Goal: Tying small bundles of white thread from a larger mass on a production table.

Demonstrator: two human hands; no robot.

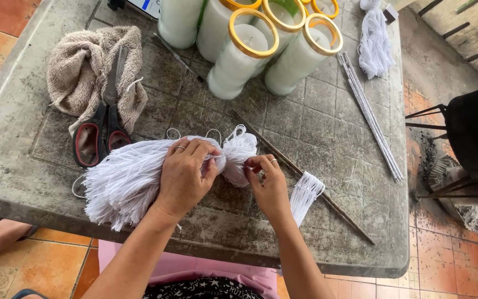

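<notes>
While both hands worked: they lay close together on the worktop (316, 116).
Left hand (186, 171): clenched over the string bundle (128, 180), which lay under it and fanned out to its left.
Right hand (269, 185): pinched strands at the bundle's looped end.
Small bundle (305, 194): just right of the right hand, across a thin stick (305, 180).
Scissors (103, 124): beyond the left hand, on a towel (76, 72).
Candles (250, 50): well beyond both hands.

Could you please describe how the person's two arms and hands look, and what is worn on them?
Both forearms are bare, with no sleeves, watch or bracelet visible. The left hand wears a thin ring with a small raised setting on one finger. The right hand wears a plain thin band. No gloves on either. The nails look short and unpainted.
</notes>
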